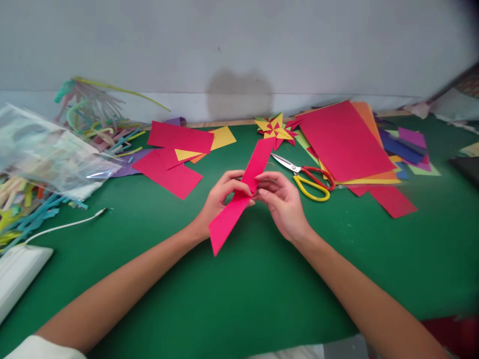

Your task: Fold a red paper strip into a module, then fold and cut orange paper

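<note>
In the head view, a folded red paper strip [229, 222] is held in mid-frame, above the green tabletop [187, 309], slanting from lower left to upper right. Near its middle it is gripped by the left hand [223, 194], whose bent fingers are laid across the narrow crease; presumably the fold is steadied there because the paper might otherwise spring open. At the right edge of the same crease, the strip appears to be pinched by the curled fingertips of the right hand [283, 205], as though a small corner were being pressed; how firmly cannot be told. Both ends are left free, so the fold can be reached from either side.

Right of centre, the scissors [313, 180] are laid with their handles towards the right, probably so that they can be picked up easily. Behind them, a red and yellow paper star [276, 130] is set where it can be seen past the strip. Larger red sheets [346, 144] are stacked at upper right, and cut red pieces [179, 137] are spread at upper left, apparently within reach. At far left, a clear plastic bag [56, 152] is placed well apart from the hands.
</note>
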Demonstrator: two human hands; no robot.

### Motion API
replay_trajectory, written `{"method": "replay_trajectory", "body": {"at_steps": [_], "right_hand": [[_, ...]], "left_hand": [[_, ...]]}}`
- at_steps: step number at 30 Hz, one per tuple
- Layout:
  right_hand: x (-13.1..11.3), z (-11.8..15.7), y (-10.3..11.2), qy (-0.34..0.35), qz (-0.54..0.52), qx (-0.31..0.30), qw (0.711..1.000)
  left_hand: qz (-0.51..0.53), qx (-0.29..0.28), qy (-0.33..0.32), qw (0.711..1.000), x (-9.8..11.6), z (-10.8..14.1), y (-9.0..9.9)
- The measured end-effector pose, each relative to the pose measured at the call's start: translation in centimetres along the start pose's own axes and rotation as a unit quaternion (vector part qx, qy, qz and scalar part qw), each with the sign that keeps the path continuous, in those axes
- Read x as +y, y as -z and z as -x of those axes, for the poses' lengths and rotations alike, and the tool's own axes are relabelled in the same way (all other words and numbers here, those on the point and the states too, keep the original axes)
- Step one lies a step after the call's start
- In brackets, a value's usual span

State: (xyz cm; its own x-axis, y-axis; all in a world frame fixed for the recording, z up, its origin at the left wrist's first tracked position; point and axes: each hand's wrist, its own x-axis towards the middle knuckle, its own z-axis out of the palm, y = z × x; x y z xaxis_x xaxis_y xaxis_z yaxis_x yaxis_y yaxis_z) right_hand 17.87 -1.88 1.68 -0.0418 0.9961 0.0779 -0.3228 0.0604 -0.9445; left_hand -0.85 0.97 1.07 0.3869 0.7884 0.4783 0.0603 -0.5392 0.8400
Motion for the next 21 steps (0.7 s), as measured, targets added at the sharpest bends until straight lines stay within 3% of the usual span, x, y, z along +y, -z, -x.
{"method": "replay_trajectory", "body": {"at_steps": [3,12,21], "right_hand": [[-0.18,0.04,-0.33,-0.044,-0.062,0.007,0.997],[0.34,0.08,0.1,-0.079,-0.035,0.043,0.995],[-0.33,0.29,0.01,-0.139,-0.062,0.001,0.988]], "left_hand": [[0.0,0.031,0.011,0.999,-0.19,0.06,-0.1],[0.003,0.034,0.003,0.999,-0.32,0.11,-0.49],[-0.049,0.013,-0.018,0.999,0.06,-0.36,0.42]]}}
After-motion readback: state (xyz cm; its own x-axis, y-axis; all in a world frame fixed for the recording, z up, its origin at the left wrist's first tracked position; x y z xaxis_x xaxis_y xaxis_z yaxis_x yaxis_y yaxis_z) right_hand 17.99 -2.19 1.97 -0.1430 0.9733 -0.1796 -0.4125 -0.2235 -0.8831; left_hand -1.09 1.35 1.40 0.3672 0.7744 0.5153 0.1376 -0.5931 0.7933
